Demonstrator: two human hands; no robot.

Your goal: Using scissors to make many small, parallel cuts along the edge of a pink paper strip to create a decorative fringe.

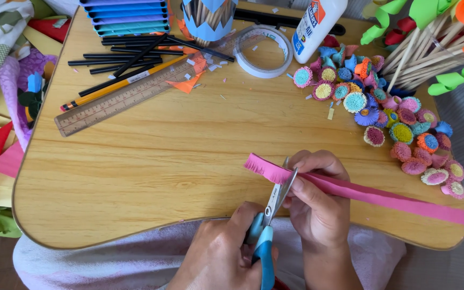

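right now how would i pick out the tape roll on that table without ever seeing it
Start at the wooden table and go to its far edge. The tape roll lies flat between the blue cup and the white glue bottle. It is the only white open ring there.

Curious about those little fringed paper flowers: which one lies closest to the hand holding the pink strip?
The pink-and-white fringed paper flower, alone at the cluster's near-left edge, lies closest to the right hand.
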